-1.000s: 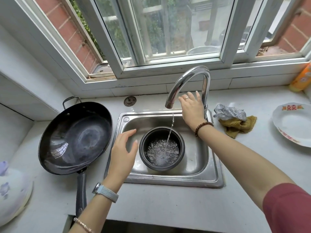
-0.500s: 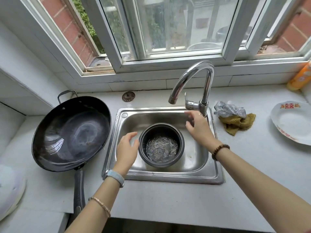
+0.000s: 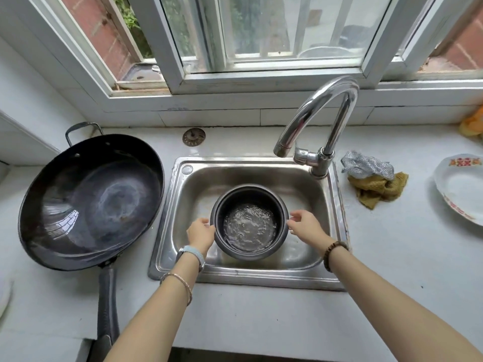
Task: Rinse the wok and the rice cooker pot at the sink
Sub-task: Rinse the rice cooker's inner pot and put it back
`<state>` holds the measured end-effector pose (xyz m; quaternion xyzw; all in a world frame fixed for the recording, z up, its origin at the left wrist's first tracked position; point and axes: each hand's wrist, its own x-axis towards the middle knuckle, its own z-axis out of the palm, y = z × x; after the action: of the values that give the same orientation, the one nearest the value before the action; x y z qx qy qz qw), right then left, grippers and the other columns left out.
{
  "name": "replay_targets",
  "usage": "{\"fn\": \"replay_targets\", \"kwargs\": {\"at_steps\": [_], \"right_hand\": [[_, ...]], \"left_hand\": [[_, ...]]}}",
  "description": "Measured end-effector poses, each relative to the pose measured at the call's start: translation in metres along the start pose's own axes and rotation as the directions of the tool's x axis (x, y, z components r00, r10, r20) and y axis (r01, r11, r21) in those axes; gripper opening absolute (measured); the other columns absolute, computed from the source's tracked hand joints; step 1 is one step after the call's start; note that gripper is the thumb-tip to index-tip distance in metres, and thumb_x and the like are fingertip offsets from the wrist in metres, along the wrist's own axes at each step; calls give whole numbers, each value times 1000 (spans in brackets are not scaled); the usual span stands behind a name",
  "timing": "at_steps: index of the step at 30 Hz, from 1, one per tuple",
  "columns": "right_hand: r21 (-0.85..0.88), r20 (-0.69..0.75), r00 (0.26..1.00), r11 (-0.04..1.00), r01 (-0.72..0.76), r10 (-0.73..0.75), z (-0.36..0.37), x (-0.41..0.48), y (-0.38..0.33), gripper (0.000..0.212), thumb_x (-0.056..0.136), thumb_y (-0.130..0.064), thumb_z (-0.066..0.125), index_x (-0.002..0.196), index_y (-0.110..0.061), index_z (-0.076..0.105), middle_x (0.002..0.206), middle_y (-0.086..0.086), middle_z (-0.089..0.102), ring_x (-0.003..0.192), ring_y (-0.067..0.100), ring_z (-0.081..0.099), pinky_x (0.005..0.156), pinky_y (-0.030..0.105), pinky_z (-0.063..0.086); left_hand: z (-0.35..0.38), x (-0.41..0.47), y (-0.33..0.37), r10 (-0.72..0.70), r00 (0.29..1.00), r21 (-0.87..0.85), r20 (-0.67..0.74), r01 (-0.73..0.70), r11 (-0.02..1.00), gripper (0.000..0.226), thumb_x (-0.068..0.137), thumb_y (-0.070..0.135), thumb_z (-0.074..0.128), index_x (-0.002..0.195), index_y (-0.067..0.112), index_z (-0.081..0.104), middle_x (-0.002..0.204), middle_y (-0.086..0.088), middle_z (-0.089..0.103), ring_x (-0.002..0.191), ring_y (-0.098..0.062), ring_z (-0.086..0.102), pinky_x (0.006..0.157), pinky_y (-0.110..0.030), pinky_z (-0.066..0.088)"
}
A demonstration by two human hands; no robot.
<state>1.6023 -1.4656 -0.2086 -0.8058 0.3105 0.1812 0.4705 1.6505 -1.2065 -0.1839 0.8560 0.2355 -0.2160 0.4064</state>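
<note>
The dark rice cooker pot (image 3: 249, 250) sits in the steel sink (image 3: 261, 176) with some water in its bottom. My left hand (image 3: 200, 235) grips the pot's left rim. My right hand (image 3: 303, 224) touches the pot's right rim with thumb and fingers pinched on its edge. The black wok (image 3: 90, 199) rests on the counter left of the sink, its long handle pointing toward me. The chrome faucet (image 3: 321, 121) arches over the sink's back right, and no water runs from it.
A steel scrubber (image 3: 366, 167) and a yellow-brown cloth (image 3: 379, 190) lie right of the faucet. A white plate (image 3: 460, 189) sits at the far right. A sink strainer (image 3: 194, 137) lies on the counter behind the sink. The window sill is just behind.
The water stopped running. My right hand left the faucet handle and came down to the pot's right rim. My left hand closed on the pot's left rim.
</note>
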Motion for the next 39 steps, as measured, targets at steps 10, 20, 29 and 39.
{"fn": "replay_targets", "kwargs": {"at_steps": [10, 20, 29, 39], "right_hand": [[131, -49, 997, 990, -50, 57, 9, 8, -6, 19, 86, -9, 60, 101, -1, 67, 77, 5, 63, 86, 25, 63, 91, 48, 53], [326, 48, 985, 930, -170, 164, 3, 0, -16, 11, 90, -8, 51, 87, -10, 62, 77, 5, 61, 75, 21, 61, 77, 30, 55], [383, -19, 1000, 924, 10, -2, -5, -29, -45, 24, 86, -10, 62, 109, -4, 64, 91, 10, 66, 80, 23, 65, 74, 30, 56], [260, -101, 954, 918, 301, -284, -21, -80, -92, 15, 86, -11, 70, 99, -8, 62, 89, 9, 68, 74, 24, 71, 72, 35, 60]], "left_hand": [[2, 28, -4, -77, 995, -113, 65, 84, 990, 34, 77, 1, 77, 108, 4, 63, 109, -18, 65, 102, -30, 64, 91, -43, 55], [-28, 2, 17, 108, 988, -183, 109, -87, 979, 27, 81, -4, 71, 102, 6, 57, 92, -12, 59, 84, -24, 64, 76, -36, 58], [-83, -36, 34, 352, 936, -70, 21, -350, 934, 30, 81, 5, 75, 104, 10, 57, 91, -6, 60, 82, -17, 63, 70, -26, 57], [-146, -72, 31, 507, 856, -27, -101, -512, 859, 28, 79, 12, 78, 99, 14, 60, 87, -6, 65, 76, -16, 68, 68, -24, 57]]}}
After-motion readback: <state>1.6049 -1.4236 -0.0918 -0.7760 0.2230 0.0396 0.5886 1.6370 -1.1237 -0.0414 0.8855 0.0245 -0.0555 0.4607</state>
